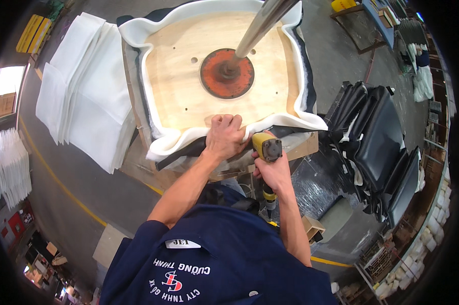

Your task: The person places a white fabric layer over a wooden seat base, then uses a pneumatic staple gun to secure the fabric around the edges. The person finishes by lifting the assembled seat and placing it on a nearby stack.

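— Stapling step: left hand (224, 136) clenched, pinning white foam-backed cover (290, 121) onto pale plywood seat board's (189, 86) near edge.

— Right hand (271, 170) wrapped around yellow pneumatic stapler (266, 147). Next, probably: nose pressed tight beside knuckles.

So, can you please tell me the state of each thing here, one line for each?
left hand: closed, pressing the white foam edge onto the wooden board
right hand: gripping the yellow staple gun, nose at the board's near edge
metal press rod: tilted, its foot on the round red plate
white foam sheets: stacked, untouched
black covers: piled at the right
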`<action>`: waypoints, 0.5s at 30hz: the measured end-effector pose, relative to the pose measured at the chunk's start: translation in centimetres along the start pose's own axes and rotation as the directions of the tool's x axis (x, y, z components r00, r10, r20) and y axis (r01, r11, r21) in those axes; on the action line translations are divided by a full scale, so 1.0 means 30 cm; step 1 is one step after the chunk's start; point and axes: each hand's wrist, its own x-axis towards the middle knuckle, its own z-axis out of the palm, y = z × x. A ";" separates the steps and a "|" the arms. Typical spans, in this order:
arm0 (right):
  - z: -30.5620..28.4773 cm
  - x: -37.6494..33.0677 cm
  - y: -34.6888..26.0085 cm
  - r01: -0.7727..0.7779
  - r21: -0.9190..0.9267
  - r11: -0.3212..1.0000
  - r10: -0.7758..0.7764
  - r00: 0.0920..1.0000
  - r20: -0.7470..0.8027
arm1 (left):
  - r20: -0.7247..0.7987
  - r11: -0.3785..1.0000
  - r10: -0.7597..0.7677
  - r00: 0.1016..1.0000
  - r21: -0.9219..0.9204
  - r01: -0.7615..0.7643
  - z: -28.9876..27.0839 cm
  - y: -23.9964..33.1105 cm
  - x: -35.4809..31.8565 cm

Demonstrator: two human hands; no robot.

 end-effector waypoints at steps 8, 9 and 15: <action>-0.037 -0.030 0.064 0.065 0.134 0.989 -0.061 0.997 -0.039 | -0.010 0.999 0.028 1.000 0.033 -0.027 0.012 0.007 0.004; -0.048 -0.047 0.089 0.075 0.170 0.983 -0.068 0.996 -0.051 | 0.025 0.998 0.058 0.998 -0.012 -0.057 0.004 -0.008 0.010; -0.061 -0.065 0.164 0.086 0.207 0.975 -0.071 0.994 -0.078 | 0.187 0.994 0.098 0.977 0.017 -0.103 -0.087 -0.038 -0.012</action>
